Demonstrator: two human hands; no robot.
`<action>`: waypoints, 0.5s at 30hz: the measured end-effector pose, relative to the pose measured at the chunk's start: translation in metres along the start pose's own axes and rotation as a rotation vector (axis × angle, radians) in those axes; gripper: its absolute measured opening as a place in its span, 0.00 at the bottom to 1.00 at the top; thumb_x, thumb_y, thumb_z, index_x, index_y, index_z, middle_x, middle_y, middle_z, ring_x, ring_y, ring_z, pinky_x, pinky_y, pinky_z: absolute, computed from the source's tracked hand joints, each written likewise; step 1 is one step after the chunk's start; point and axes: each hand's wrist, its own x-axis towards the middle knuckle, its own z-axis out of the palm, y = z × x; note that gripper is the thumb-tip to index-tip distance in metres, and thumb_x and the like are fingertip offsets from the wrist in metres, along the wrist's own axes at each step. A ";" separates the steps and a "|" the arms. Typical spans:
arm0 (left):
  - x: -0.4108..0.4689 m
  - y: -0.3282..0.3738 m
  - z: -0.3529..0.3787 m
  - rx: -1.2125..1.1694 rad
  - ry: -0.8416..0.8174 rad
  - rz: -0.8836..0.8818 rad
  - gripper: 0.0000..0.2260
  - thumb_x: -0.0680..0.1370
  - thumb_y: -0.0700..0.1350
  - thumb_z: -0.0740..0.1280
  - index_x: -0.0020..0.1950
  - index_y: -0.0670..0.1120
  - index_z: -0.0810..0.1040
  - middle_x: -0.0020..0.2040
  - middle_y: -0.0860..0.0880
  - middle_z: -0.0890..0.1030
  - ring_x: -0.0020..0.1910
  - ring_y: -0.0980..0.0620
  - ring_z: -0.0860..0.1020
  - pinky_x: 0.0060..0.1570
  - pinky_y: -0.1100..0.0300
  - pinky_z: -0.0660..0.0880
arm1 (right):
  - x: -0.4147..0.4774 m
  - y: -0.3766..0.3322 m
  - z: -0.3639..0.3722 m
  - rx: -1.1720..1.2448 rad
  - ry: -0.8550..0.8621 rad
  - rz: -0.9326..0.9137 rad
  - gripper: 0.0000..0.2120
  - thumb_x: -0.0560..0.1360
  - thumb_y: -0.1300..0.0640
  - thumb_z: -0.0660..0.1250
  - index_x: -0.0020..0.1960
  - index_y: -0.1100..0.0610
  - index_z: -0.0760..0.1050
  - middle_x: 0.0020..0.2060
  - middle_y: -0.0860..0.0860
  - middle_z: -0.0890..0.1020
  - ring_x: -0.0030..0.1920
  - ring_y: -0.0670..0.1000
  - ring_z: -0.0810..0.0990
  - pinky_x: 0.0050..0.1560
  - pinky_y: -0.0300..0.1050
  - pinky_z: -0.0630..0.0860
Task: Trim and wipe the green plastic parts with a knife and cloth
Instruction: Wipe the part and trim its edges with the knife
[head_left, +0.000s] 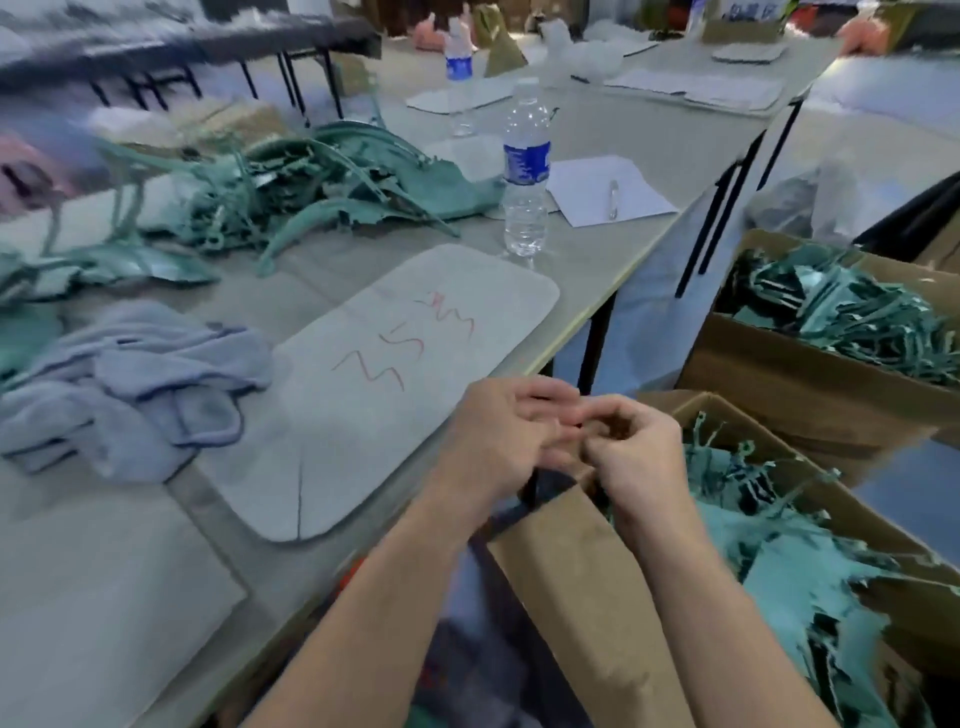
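Head view: left hand (498, 441) and right hand (641, 460) meet fingertip to fingertip over a cardboard box (582, 571) flap, fingers curled. Cannot tell whether either holds anything. Green plastic parts (322, 182) heaped on table (597, 260), far left. More fill the box. Cloth (135, 384) crumpled beside grey mat (395, 395).

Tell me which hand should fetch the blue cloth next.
Left, probably. The left hand is on the side of the blue cloth, which lies crumpled on the table to its left. The right hand sits over the cardboard box and would have to cross over.
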 end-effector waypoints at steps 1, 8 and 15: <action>-0.007 0.012 -0.014 0.009 0.054 0.061 0.14 0.76 0.27 0.65 0.49 0.44 0.83 0.43 0.47 0.87 0.43 0.52 0.86 0.34 0.62 0.80 | -0.003 -0.020 0.019 0.019 -0.046 -0.079 0.21 0.67 0.80 0.60 0.40 0.59 0.83 0.34 0.55 0.85 0.36 0.53 0.81 0.39 0.50 0.78; -0.062 0.058 -0.156 0.097 0.641 0.289 0.06 0.75 0.45 0.75 0.38 0.47 0.82 0.24 0.50 0.78 0.19 0.54 0.72 0.21 0.64 0.67 | -0.032 -0.083 0.176 -0.040 -0.443 -0.348 0.21 0.65 0.77 0.63 0.40 0.52 0.84 0.35 0.49 0.85 0.38 0.49 0.82 0.38 0.43 0.76; -0.131 0.028 -0.306 0.200 1.181 0.238 0.10 0.70 0.58 0.67 0.35 0.55 0.85 0.26 0.54 0.79 0.28 0.57 0.74 0.35 0.58 0.72 | -0.076 -0.092 0.328 -0.270 -0.831 -0.523 0.17 0.65 0.73 0.64 0.39 0.52 0.83 0.39 0.56 0.86 0.41 0.56 0.84 0.43 0.51 0.81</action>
